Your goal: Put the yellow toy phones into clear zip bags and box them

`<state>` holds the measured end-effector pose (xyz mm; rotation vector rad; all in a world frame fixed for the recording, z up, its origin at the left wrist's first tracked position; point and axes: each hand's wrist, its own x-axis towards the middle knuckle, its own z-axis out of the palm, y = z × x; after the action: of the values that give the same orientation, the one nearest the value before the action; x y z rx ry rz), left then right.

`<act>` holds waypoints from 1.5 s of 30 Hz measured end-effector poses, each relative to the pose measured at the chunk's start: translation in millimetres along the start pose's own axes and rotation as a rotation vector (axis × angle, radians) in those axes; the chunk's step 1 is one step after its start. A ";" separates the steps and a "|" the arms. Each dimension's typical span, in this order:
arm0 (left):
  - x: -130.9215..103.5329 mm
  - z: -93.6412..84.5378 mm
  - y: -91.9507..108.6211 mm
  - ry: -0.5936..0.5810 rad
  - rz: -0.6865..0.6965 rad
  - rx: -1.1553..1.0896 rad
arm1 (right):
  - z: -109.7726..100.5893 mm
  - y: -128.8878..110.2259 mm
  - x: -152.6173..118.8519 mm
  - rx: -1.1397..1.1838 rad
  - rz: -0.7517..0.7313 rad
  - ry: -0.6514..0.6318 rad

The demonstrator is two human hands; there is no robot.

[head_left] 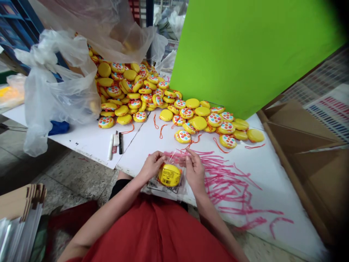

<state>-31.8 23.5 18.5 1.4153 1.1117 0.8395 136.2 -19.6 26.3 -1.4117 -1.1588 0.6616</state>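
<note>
- Yellow disc [169, 175] sits inside a small clear bag [167, 182], label side up, at the near edge of the white table [272, 171], right in front of me.
- Large clear plastic sack [65, 80] lies tipped open at the back left, and I see a heap of yellow discs [131, 91] spilling out of it across the table; many show red, blue and white dots on their faces.
- More of these discs [215, 122] trail to the right, along the foot of a green board [245, 51].
- I read the bagged disc as lying between both hands, just below the fingertips, which meet at the bag's top edge.
- Left hand [151, 166] has its fingers pressed together, pinching the top left of the bag.
- Right hand [195, 171] pinches the top right of the bag the same way, thumb against fingers.
- Pink strips [229, 182] lie scattered on the table just right of my right hand, some running under the bag's top edge.
- Pens and a marker [115, 143] lie to the left, well apart from the hands.
</note>
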 end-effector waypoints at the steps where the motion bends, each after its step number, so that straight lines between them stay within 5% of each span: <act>1: -0.3 1.0 1.3 -0.002 -0.013 -0.016 | -1.3 -1.0 1.8 -0.087 -0.070 0.037; 4: -2.2 4.3 9.8 -0.018 -0.033 -0.043 | -3.3 -8.8 6.4 -0.321 -0.322 0.069; 7: -3.9 6.9 21.3 -0.056 0.028 0.020 | 0.5 -19.1 8.9 -0.428 -0.499 -0.065; 15: -5.3 9.3 35.6 -0.112 0.269 0.486 | 19.3 -27.8 14.3 -0.651 -0.619 -0.191; 20: -0.5 8.3 21.4 -0.161 0.259 0.402 | 1.4 -9.8 32.1 -0.557 -0.475 -0.082; 25: 5.5 -1.4 -8.6 -0.130 -0.076 0.057 | -80.1 43.0 67.4 -0.611 -0.013 0.070; 29: 6.9 -8.8 -20.7 -0.107 -0.097 -0.058 | -145.7 77.9 85.2 -0.734 0.176 0.144; 32: 7.5 -11.2 -21.7 -0.121 -0.092 -0.089 | -173.3 89.9 89.2 -0.845 0.285 0.109; 39: 8.2 -13.9 -22.3 -0.158 -0.131 -0.091 | -191.8 90.5 83.8 -1.102 0.432 0.256; 45: 10.4 -14.9 -28.9 -0.179 -0.047 -0.103 | -171.7 59.7 79.5 -1.086 0.092 0.593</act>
<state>-47.5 37.0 -8.6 1.3460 0.9486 0.7119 334.3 -8.8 22.0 -2.3464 -0.9694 -0.4403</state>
